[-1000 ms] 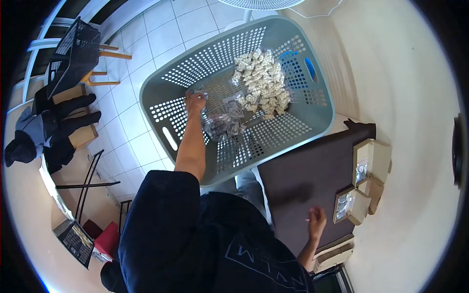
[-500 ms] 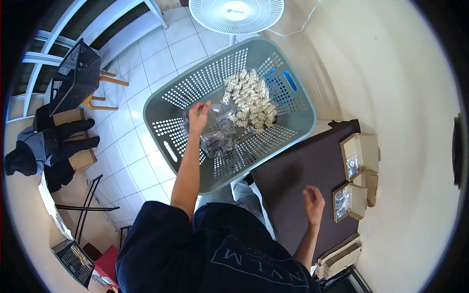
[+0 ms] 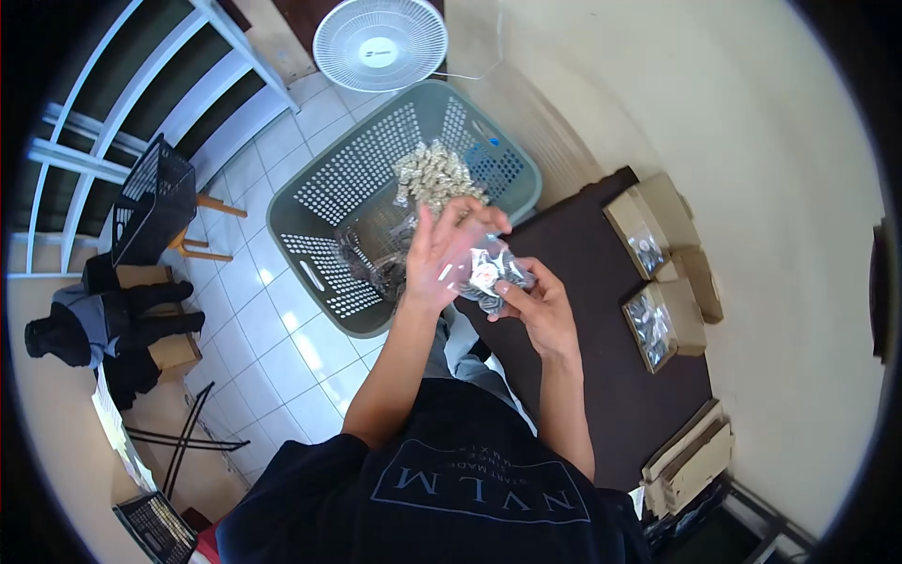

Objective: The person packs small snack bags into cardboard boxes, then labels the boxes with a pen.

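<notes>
My right hand [image 3: 543,315] grips a clear plastic bag [image 3: 487,274] of small dark and silvery pieces, with a round white label showing, its thumb pressed on the near side. My left hand [image 3: 440,252] is beside the bag with fingers apart and thumb raised; the bag's clear plastic overlaps its palm. Just beyond the hands stands a large grey-green perforated basket [image 3: 291,246]. Inside it are a heap of cream-coloured wrapped packets [image 3: 435,174] and several dark packets [image 3: 362,263], partly hidden by my left hand.
To the right is a dark-covered table [image 3: 601,395] bearing open cardboard boxes [image 3: 681,324] with silvery bags inside. Flattened cardboard [image 3: 691,461] is stacked nearer me. A white fan [image 3: 379,52] stands behind the basket. A black crate [image 3: 155,202] rests on a wooden stool at left.
My left hand has left the basket with a clear bag and come to my right hand, which now grips it. The view has shifted, with the basket appearing smaller.
</notes>
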`<state>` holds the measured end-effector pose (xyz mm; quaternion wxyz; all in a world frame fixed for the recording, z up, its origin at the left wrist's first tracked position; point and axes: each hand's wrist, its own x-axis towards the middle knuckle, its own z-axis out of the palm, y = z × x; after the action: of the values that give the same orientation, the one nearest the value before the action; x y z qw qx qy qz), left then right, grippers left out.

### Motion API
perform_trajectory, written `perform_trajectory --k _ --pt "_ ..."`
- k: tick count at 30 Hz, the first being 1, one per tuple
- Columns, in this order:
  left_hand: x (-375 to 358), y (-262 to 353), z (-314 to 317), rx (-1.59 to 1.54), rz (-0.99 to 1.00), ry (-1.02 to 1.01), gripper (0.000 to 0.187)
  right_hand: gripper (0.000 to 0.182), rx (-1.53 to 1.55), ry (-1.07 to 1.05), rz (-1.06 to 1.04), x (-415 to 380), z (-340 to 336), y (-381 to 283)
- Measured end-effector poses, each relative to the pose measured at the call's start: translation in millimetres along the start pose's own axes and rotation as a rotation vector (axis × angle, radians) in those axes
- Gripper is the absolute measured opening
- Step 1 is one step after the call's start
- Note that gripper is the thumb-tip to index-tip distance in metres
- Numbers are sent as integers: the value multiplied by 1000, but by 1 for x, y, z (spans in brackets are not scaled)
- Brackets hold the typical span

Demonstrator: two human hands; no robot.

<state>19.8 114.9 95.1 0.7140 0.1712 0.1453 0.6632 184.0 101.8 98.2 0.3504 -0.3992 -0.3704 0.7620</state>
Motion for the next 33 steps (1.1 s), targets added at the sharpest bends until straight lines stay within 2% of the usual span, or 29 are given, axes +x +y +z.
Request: perform_trajectory --k 1,2,3,4,5,6,8,9,12,17,19,22,24,28,30,33 --pt "-6 -12 -7 50 77 -86 72 25 64 68 -43 -14 -10 -2" --pt "-15 -20 -2 49 60 -103 72 22 128 136 -88 -27 -18 -3" --pt "-24 -28 8 195 66 -64 68 14 155 200 -131 -41 -24 -9" --pt "-29 -36 15 339 74 -28 65 14 160 219 -151 -52 -28 -15" --pt "-33 -45 21 533 32 28 46 13 204 252 -205 -65 -30 -19" --pt "-34 -55 29 530 19 7 46 12 246 282 -260 -76 -35 -21" --pt "-36 -70 46 586 -39 102 25 13 240 314 -285 -96 -45 -24" --pt "-33 -81 63 649 49 140 13 14 234 303 -301 -105 -48 -26" --pt "-26 -93 91 842 34 26 12 15 241 292 -333 -129 -58 -26" --pt "-26 -113 117 746 70 -103 11 16 228 303 -430 -153 -76 -21" --pt "-19 -119 117 759 -55 -196 15 17 263 308 -427 -160 -79 -22" --pt "-24 -129 129 670 -82 -151 17 18 315 330 -447 -165 -81 -26" --pt "-27 -131 133 715 -79 -178 18 18 344 324 -452 -168 -83 -26" --pt "-28 -138 139 711 9 -186 19 21 350 354 -458 -171 -75 -33" --pt "-37 -139 157 653 -70 -117 22 22 300 356 -509 -166 -87 -22" --pt "-41 -137 157 802 -61 -82 23 23 203 331 -516 -168 -83 -30"
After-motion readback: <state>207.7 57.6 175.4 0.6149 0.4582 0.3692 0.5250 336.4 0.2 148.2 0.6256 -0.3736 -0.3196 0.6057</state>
